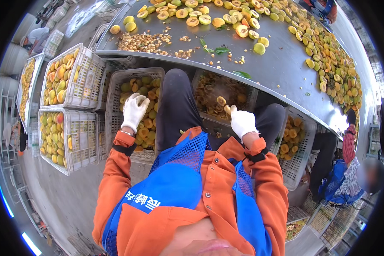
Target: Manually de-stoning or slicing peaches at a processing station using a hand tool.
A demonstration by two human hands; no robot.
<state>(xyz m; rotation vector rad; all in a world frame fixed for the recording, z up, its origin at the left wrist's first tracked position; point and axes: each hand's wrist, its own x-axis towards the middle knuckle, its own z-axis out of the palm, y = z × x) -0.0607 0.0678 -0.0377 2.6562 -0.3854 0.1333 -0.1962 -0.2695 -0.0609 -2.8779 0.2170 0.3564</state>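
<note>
A white glove covers my left hand point(135, 109), which is over a white plastic crate point(113, 112) of halved yellow fruit point(144, 132) beside my knee; its fingers are curled, and whether a piece lies between them cannot be told. My right hand point(242, 121), also gloved in white, has thumb and fingers closed on a small brownish-yellow fruit piece point(227, 109). Just above that, a cut fruit half point(221, 101) appears over a crate of brownish fruit scraps point(211, 88) between my knees. Whether this half touches the held piece is unclear.
A metal table point(272, 68) spans the front, bearing fruit halves point(204, 19), pits point(140, 43) and leaves point(222, 50). Stacked fruit crates point(83, 86) stand at left. Another crate of halves point(302, 160) is by my right knee. A person point(339, 179) sits at right; others work farther off.
</note>
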